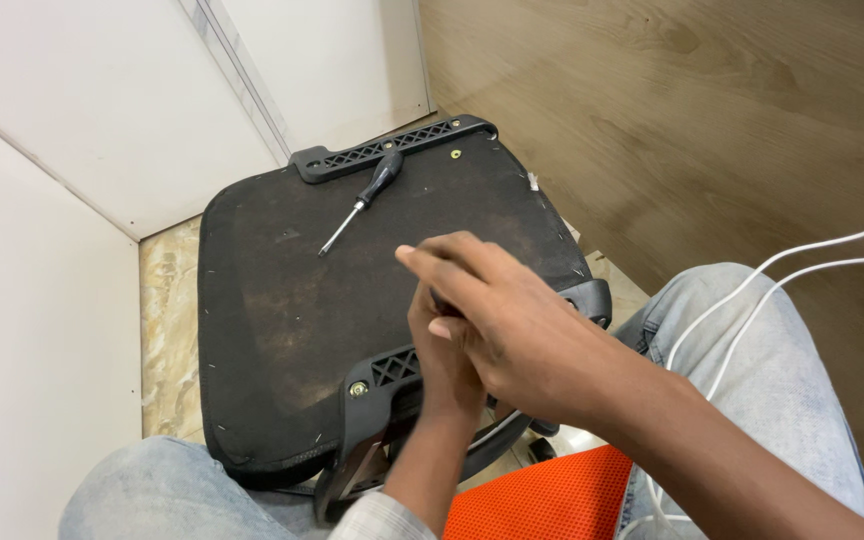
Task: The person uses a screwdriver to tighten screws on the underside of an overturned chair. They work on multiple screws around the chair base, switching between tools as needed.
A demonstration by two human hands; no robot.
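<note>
The upturned black chair seat (282,300) rests on my knees, its underside facing me. My right hand (512,320) lies over my left hand (447,365), the two pressed together above the near black bracket (387,375); I cannot tell whether they grip anything. A screwdriver (360,202) lies loose on the seat near the far bracket (392,148).

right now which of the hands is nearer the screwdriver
Right. The right hand reaches fingers toward the screwdriver, apart from it; the left hand sits under it, farther back.
</note>
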